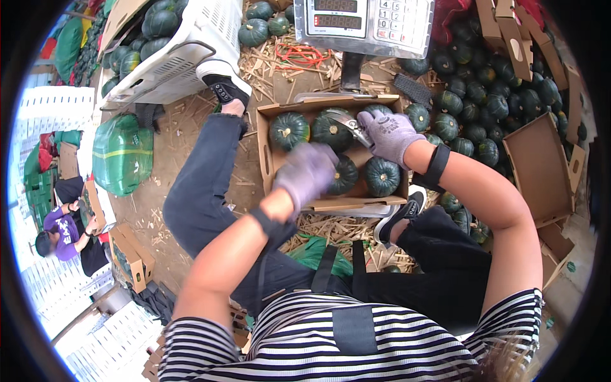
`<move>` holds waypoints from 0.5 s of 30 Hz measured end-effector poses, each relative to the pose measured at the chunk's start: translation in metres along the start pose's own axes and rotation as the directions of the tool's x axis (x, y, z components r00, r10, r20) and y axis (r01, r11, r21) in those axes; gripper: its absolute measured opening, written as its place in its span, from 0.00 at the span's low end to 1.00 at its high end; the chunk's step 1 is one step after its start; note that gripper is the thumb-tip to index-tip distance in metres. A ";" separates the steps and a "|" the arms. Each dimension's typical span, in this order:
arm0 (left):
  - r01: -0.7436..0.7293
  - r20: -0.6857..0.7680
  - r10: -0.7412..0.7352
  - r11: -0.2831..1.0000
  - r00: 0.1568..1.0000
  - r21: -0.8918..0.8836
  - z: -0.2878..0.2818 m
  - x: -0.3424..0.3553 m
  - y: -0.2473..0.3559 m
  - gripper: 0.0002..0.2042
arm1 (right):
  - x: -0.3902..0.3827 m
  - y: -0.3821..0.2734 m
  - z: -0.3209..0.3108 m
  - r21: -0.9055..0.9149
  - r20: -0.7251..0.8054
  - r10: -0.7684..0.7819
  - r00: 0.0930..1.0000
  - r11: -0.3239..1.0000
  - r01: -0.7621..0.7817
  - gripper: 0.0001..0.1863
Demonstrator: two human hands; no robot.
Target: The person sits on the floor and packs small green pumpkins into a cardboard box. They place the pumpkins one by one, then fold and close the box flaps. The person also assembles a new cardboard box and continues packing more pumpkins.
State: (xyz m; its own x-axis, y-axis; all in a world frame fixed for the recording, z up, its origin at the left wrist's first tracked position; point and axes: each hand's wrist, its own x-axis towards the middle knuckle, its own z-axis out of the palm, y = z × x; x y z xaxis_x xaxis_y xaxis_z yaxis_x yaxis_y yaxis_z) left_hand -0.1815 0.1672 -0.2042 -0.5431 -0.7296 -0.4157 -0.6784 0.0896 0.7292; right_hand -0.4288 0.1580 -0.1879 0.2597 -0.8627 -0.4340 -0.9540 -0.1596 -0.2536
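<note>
An open cardboard box [265, 156] lies in front of me with several dark green squashes in it. My right hand [389, 135], in a pale purple work glove, is closed around pruning shears [354, 126]. Their metal blades reach over the top of the back middle squash [330, 132]. My left hand [307, 173], gloved the same way, hovers over the box's near left part and is smeared by motion. It is beside the near middle squash [345, 174]; its fingers are unclear. Another squash [289, 130] sits at back left, and one [382, 176] at near right.
A digital scale [363, 25] stands just beyond the box. To the left are a white crate [172, 67] of squashes and a green plastic-wrapped bundle [123, 154]. Many loose squashes [474, 105] pile up at right beside an empty carton [541, 169]. A person [67, 232] works at far left.
</note>
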 end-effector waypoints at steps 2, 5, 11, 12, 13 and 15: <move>-0.500 0.398 0.382 0.828 0.834 0.253 0.009 -0.051 -0.006 0.25 | 0.009 -0.007 0.003 -0.123 -0.106 -0.104 0.989 0.988 0.091 0.27; -0.244 0.817 0.006 0.956 0.577 0.165 -0.020 -0.066 0.022 0.27 | 0.035 -0.027 0.017 -0.260 -0.229 -0.227 0.947 0.951 0.165 0.23; 0.138 -0.525 0.090 0.915 0.846 0.379 -0.011 0.023 -0.091 0.26 | 0.080 -0.067 0.045 -0.451 -0.268 -0.300 0.915 0.879 0.156 0.13; 0.192 -0.531 0.083 0.876 0.843 0.442 -0.008 0.027 -0.095 0.27 | 0.079 -0.070 0.044 -0.511 -0.257 -0.302 0.918 0.849 0.135 0.12; 0.112 -0.499 0.166 0.870 0.850 0.480 -0.006 0.027 -0.099 0.29 | 0.078 -0.071 0.042 -0.544 -0.254 -0.310 0.916 0.829 0.129 0.14; 0.072 -0.529 0.169 0.911 0.832 0.405 -0.004 0.030 -0.104 0.30 | 0.074 -0.073 0.036 -0.605 -0.244 -0.326 0.913 0.787 0.120 0.17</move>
State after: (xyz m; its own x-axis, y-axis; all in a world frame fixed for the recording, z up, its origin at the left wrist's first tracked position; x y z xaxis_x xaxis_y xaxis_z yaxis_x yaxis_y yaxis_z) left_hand -0.1251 0.1335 -0.2904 -0.3049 -0.9502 0.0648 -0.8581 0.3036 0.4140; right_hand -0.3349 0.1229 -0.2325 0.5118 -0.8529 -0.1030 -0.8106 -0.5191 0.2711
